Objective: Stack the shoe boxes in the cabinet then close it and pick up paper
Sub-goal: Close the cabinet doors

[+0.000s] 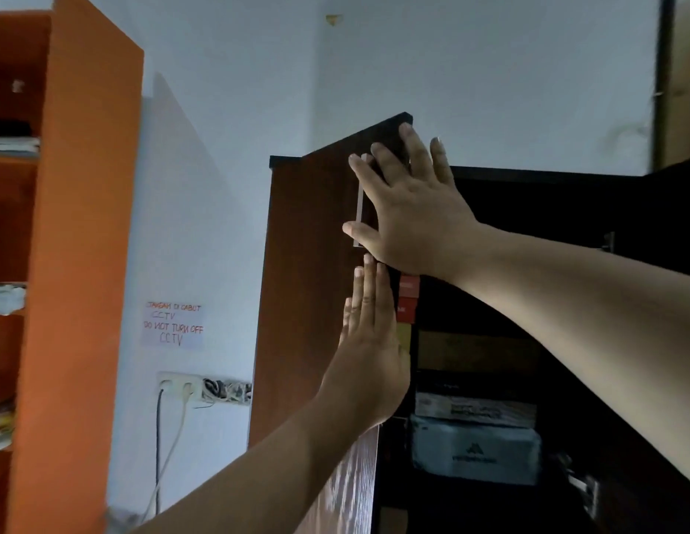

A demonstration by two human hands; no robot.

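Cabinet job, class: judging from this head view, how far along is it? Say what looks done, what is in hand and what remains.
Done: boxes sit stacked inside the cabinet. In hand: the left hand and right hand lie flat on the door, which stands partly open. Left: shutting it and picking up paper; no loose paper is in view.

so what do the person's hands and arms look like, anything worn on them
Both are bare. The left hand and right hand wear no gloves, and no rings, watch or bracelet can be seen. The forearms are uncovered as far as the frame shows, with no sleeve edge in view. Fingernails look short and unpainted. The light is dim, so finer marks cannot be told.
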